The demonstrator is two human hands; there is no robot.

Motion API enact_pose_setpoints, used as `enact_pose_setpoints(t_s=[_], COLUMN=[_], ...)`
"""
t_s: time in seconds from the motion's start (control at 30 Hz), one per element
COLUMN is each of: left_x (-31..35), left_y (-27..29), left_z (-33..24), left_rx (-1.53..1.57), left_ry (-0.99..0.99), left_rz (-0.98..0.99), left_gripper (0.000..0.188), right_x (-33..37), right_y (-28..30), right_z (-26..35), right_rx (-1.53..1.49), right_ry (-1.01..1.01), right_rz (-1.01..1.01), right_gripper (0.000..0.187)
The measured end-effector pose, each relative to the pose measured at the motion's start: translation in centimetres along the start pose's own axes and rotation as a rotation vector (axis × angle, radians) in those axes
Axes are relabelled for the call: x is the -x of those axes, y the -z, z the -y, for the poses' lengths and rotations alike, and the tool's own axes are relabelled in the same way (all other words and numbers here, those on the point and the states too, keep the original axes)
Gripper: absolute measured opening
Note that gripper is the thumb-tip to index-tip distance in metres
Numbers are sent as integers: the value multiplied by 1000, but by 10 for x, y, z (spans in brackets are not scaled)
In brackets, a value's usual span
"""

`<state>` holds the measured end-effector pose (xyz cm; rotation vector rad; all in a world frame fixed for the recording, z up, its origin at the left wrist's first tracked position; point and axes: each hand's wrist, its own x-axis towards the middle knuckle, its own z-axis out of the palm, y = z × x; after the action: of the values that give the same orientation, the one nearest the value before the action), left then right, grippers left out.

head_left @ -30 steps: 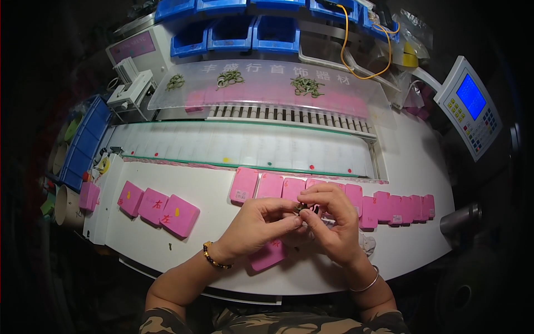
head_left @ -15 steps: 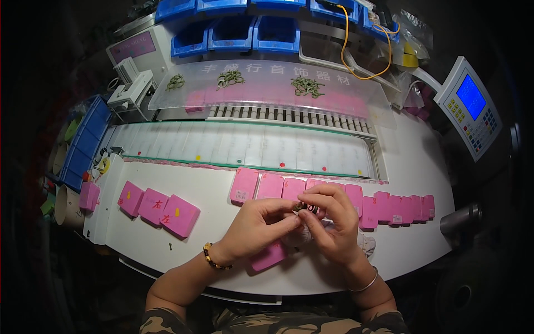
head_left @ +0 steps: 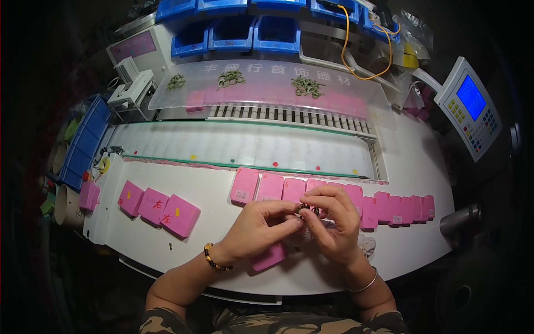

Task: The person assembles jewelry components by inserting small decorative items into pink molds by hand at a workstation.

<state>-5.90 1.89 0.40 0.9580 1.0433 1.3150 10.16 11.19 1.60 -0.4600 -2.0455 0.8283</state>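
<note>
In front of me, over the near part of the table, my left hand [head_left: 258,227] and my right hand [head_left: 335,228] meet at the fingertips. Both are closed in a pinch around a small dark piece [head_left: 305,206], curved and shiny in places, too small to name. Fingers cover much of it. Just below my hands lies a pink block [head_left: 269,258], partly hidden by my left hand. Beyond my fingertips stands a row of pink blocks [head_left: 271,185] with red markings. Some whitish crumpled material [head_left: 367,244] shows beside my right wrist.
Three pink blocks [head_left: 153,206] lie at left. Behind runs a green-edged conveyor [head_left: 233,142] with white plates. Green pieces [head_left: 307,87] rest on a translucent cover [head_left: 267,72]. Blue bins [head_left: 231,34] line the back; a control panel [head_left: 470,106] stands right, above a metal cylinder [head_left: 460,219].
The conveyor's plates with their coloured dots have shifted a little to the left. My fingers have turned the small dark piece slightly; my arms stay nearly in place.
</note>
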Motion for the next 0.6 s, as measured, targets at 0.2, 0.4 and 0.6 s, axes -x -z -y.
enact_pose_setpoints(t_s=[0.2,0.4,0.6], left_x=[0,0,-1], left_y=[1,-2,-2], left_z=[1,-1,-2], left_rx=[-17,-71,-206], left_ry=[7,-73,-144], left_rz=[1,-121,-194], left_gripper=[24,28,38], right_x=[1,2,3], right_y=[0,2,7], right_z=[-2,0,-8], right_rx=[26,-145,-509], right_ry=[27,-187,-433], right_rz=[-14,-10,-13], right_gripper=[19,28,30])
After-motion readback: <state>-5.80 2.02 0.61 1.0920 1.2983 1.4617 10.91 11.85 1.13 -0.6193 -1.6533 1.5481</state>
